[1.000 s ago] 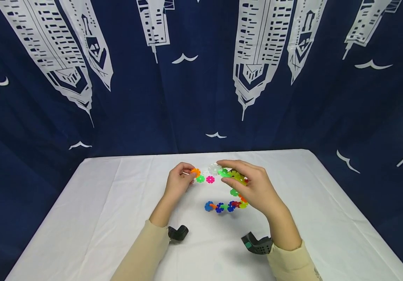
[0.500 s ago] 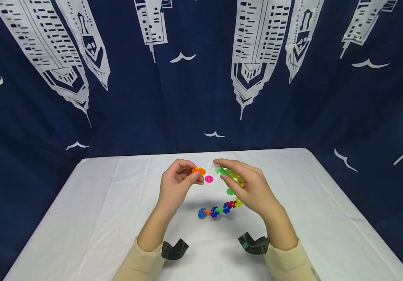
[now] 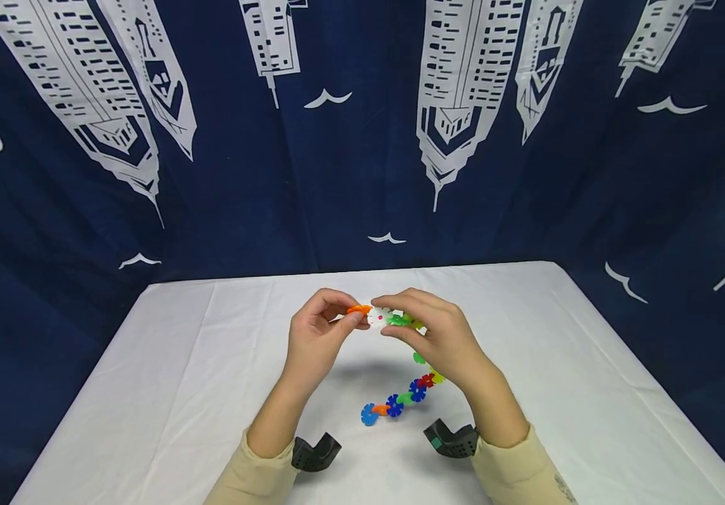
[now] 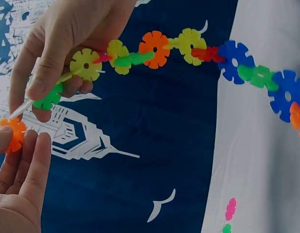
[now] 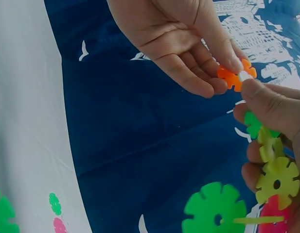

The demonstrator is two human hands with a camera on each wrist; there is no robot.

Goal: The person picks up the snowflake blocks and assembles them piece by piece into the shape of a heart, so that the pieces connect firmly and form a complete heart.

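My left hand (image 3: 321, 340) pinches an orange notched snowflake disc (image 4: 14, 135) between thumb and fingers. Facing it, my right hand (image 3: 441, 340) pinches the end of a chain of interlocked snowflake discs, at a white disc (image 3: 377, 318) and a green disc (image 4: 48, 98). The edges of the orange and white discs meet between the two hands. From my right hand the chain runs through yellow, green, orange, red and blue discs (image 4: 235, 62), and curves back towards me to a light blue disc (image 3: 369, 414) at its free end. Fingers hide part of the chain.
A white cloth covers the table (image 3: 210, 393). Behind it hangs a dark blue curtain (image 3: 349, 175) with white building prints. A loose pink disc (image 4: 230, 209) and a loose green disc (image 5: 55, 204) lie on the cloth. Each wrist wears a black camera mount (image 3: 316, 452).
My left hand has picked up the orange disc and carried it right, up against the white disc. The chain's free end has swung closer to me.
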